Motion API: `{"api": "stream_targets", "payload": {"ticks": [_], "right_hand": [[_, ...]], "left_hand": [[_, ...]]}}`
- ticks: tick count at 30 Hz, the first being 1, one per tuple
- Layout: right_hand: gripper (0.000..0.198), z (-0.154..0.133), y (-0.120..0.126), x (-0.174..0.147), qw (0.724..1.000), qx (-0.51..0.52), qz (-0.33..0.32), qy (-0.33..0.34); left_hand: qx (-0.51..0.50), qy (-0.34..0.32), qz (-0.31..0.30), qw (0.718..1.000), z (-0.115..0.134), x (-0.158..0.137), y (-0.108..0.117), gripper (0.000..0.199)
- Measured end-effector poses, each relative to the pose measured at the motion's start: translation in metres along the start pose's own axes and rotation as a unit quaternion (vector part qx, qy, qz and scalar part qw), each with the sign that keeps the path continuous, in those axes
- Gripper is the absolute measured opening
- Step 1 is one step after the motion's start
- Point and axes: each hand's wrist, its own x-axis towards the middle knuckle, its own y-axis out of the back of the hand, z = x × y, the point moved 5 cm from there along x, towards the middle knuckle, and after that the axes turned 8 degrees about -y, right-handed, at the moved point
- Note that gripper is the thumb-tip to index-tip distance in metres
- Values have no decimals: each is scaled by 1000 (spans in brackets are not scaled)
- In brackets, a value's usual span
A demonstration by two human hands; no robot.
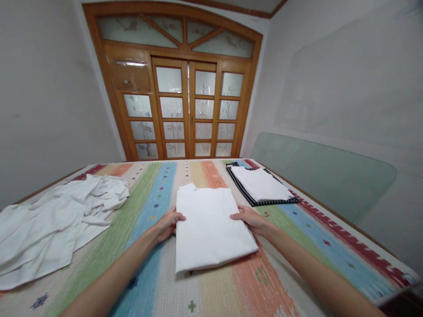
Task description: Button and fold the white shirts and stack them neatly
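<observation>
A white garment folded into a neat rectangle (pixel 209 233) is between my hands over the middle of the table, with a small flap, perhaps a collar or sleeve, sticking out at its far left corner. My left hand (pixel 168 223) grips its left edge, thumb on top and fingers underneath. On the opposite edge, my right hand (pixel 249 219) pinches the cloth the same way. The fingers beneath the fabric are hidden. Its near edge looks slightly raised, with a shadow below.
A crumpled heap of white cloth (pixel 62 218) lies on the left. At the far right, a folded white garment (pixel 264 184) rests on a black-and-white striped one (pixel 241 187). A colourful striped tablecloth (pixel 142 207) covers the table. Behind stand wooden glazed doors (pixel 188 105); walls flank both sides.
</observation>
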Motion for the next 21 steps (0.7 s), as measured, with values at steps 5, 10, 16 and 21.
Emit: {"api": "stream_targets", "payload": {"ticks": [5,10,16,21], "right_hand": [[53,-20,29,-5,999,-21,26,3],[60,-62,72,-17,997,-47,66,9],[57,-114,149,-17,981,-96,167,29],[48,-151,218,-8,954,-145,255,65]], "left_hand": [[-44,-42,-6,998,8,15,-33,77],[-49,-76,-41,995,24,48,-75,81],[-25,-107,-64,992,42,106,-139,81],[-24,-128,-63,989,57,154,-201,80]]}}
